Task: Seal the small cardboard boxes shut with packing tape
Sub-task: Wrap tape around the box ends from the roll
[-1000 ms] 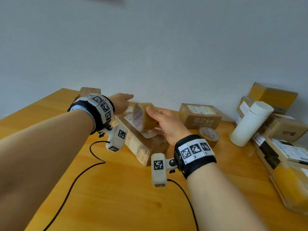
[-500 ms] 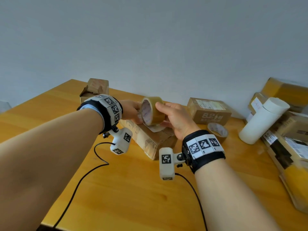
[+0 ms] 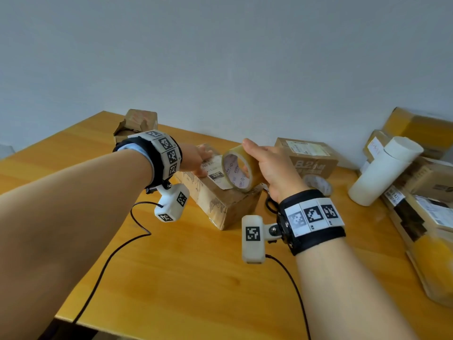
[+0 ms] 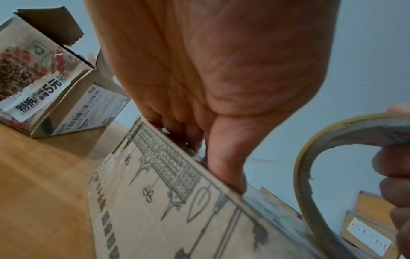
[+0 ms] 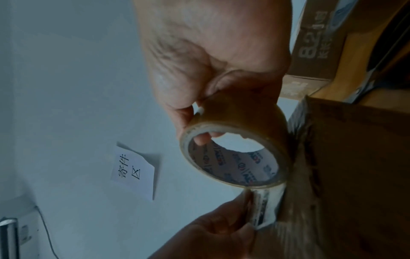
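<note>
The head view is looking forward and down over the surface (image 3: 196,278) toward the wall. Both wrist views are sitting close, each looking along its hand, sharing the tape roll (image 4: 328,140) and box (image 5: 355,175).

1. The left hand (image 3: 196,159) covers part of the box (image 3: 221,204) top; its fingertips are out of sight behind the wrist band.
2. The tape roll (image 3: 239,169) hides the right hand's (image 3: 274,168) fingers inside its core.
3. The box's label print is too small to read.
4. The boxes at far right (image 3: 431,241) are blurred and cut by the edge.
5. A second tape roll (image 3: 318,182) sits half hidden behind the right wrist.
</note>
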The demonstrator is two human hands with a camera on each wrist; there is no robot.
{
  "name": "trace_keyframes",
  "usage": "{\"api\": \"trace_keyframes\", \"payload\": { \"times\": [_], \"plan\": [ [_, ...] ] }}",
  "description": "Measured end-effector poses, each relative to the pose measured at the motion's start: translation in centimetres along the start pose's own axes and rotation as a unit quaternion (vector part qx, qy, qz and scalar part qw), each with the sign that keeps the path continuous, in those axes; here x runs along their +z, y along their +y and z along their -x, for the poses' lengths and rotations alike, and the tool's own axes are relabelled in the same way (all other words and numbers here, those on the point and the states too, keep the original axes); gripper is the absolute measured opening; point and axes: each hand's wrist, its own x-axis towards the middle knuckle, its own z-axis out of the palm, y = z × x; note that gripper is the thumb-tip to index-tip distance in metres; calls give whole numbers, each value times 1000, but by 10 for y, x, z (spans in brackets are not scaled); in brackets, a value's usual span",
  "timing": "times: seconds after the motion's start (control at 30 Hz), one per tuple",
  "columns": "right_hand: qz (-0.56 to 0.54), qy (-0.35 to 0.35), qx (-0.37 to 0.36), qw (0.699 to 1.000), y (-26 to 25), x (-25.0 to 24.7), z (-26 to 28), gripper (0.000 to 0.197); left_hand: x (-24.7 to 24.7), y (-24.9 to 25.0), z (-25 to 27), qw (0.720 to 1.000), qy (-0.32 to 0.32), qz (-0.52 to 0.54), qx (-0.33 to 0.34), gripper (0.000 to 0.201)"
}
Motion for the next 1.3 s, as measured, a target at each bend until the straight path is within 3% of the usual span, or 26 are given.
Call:
{"api": "trace_keyframes", "payload": {
  "times": [0.27,0.43,0.47,0.53,0.6,0.63,0.7,0.9,0.97,1.13,1.3],
  "plan": [
    [13,11,-31,999,-2,9,9,50,10,-2,2,998,33,-27,36,51],
    [12,40,-48,998,3,17,7,56,19,-5,-1,995,75,34,60,47],
    [18,48,-51,997,4,18,6,57,22,-7,-3,993,54,84,64,61],
    [27,54,-53,997,4,21,4,59,27,-9,-7,983,-1,166,78,109],
    [36,58,-56,996,4,25,2,61,29,-5,-10,985,-19,154,70,146],
    [36,56,-55,996,4,27,2,61,30,-5,-13,989,-14,138,54,152],
    [14,45,-43,998,4,29,0,61,29,-6,-16,989,1,146,21,147],
    [-11,6,-18,1000,8,22,1,27,21,-13,-22,983,25,181,14,125],
    [20,1,-22,1000,2,19,0,29,17,-12,-24,983,21,182,14,122],
    [42,23,1,999,-13,11,0,69,15,-9,-24,984,23,179,10,120],
    [53,26,19,998,-15,-8,12,45,12,-5,-20,986,20,163,10,115]
  ]
}}
